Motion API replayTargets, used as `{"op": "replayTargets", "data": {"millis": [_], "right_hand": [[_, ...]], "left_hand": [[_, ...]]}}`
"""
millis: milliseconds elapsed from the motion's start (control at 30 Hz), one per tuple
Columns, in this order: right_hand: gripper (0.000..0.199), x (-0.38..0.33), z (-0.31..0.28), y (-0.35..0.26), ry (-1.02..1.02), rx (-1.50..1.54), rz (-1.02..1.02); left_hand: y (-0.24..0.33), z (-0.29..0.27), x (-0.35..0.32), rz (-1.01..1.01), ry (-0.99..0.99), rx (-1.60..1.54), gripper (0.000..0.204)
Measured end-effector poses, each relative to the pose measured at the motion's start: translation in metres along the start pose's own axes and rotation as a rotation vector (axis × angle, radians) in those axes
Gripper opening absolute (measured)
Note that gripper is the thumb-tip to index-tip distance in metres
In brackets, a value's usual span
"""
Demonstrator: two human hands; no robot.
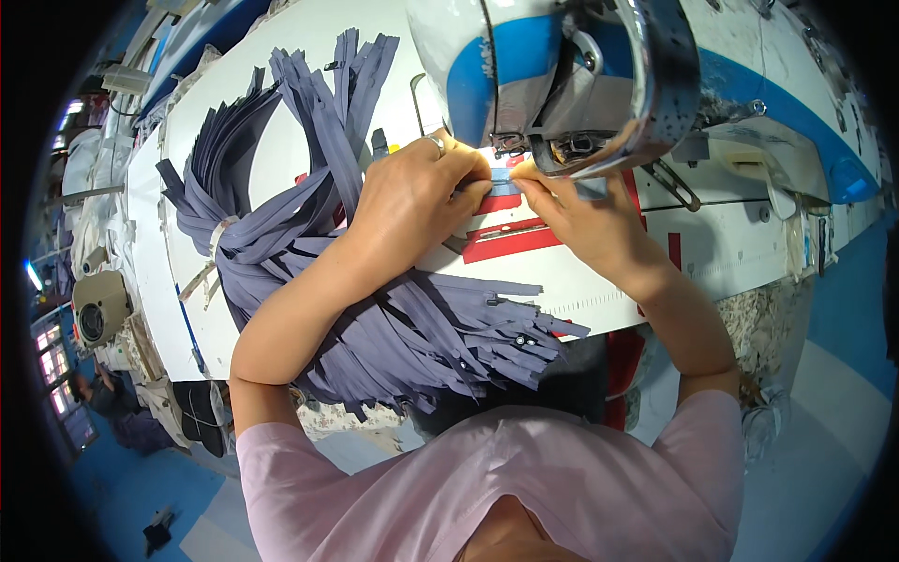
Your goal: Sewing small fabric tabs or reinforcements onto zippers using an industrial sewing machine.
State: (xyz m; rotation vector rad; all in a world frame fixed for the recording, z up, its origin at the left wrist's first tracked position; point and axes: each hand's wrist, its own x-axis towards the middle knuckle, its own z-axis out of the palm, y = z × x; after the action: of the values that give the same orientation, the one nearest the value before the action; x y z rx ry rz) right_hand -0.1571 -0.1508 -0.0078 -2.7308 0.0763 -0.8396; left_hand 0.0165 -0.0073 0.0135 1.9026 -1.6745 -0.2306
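Beneath the head of a sewing machine [524,66], both my hands pinch a short stretch of grey-blue zipper [504,182]. My left hand [403,192] grips its left side, fingers closed and a ring on one of them. My right hand [595,215] pinches the right side between thumb and fingertips, and a bit of the same grey-blue colour shows by its fingers. The needle area is partly hidden behind the machine's head. Left of my left arm lies a large bundle of grey-purple zippers [281,211], tied round the middle; its loose ends fan out under my forearm.
Red guide pieces [506,242] are fixed on the white machine table [599,290], and a printed ruler scale runs near its front edge. A metal slotted bracket [676,187] sticks out right of my right hand. Further left, a person [117,403] is at work.
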Motion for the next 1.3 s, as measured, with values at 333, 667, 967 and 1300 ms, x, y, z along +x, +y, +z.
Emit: {"op": "replayTargets", "data": {"millis": [333, 667, 967, 1300], "right_hand": [[0.026, 0.003, -0.002, -0.004, 0.007, 0.027, 0.031], [0.022, 0.003, 0.007, 0.008, 0.016, 0.011, -0.024], [0.013, 0.0, 0.023, 0.02, 0.018, 0.093, 0.081], [0.008, 0.011, 0.023, 0.017, 0.042, 0.046, 0.089]], "left_hand": [[0.002, 0.0, -0.002, -0.089, -0.007, 0.066, 0.013], [-0.005, 0.001, 0.004, -0.057, 0.061, 0.129, 0.016], [-0.019, 0.002, 0.01, -0.011, 0.012, 0.224, 0.021], [-0.027, 0.004, 0.01, -0.012, 0.034, 0.164, 0.031]]}}
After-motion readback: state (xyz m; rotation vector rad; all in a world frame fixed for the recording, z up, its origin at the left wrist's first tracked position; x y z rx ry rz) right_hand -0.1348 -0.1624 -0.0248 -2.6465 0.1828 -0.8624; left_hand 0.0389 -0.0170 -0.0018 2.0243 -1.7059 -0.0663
